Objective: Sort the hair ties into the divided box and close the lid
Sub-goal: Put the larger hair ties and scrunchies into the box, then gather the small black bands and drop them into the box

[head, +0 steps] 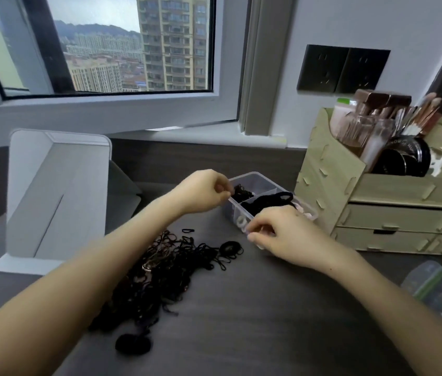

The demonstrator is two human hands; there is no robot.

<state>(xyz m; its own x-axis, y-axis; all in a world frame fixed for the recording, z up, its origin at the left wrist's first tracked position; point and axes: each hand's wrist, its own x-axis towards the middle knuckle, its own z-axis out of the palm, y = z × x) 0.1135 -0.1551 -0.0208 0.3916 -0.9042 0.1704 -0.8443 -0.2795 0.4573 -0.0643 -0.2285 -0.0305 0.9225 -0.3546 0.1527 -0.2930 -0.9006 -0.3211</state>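
While the clear divided box (257, 177) stood open on the dark table (255, 308), both hands were at its near-left side. The left hand (200, 192) curled its fingertips together at the box's left rim, touching the small black ties (241, 193) in that compartment; whether it pinched one could not be told. The right hand (285, 234) pinched the box's near rim between thumb and curled fingers, just beside a white tie (241, 220) lying inside. Thicker black ties (271, 200) filled the middle compartment. The unsorted pile of hair ties (165, 270) lay in front of the box, between the forearms. A wooden organizer (393, 202) stood just right of the box.
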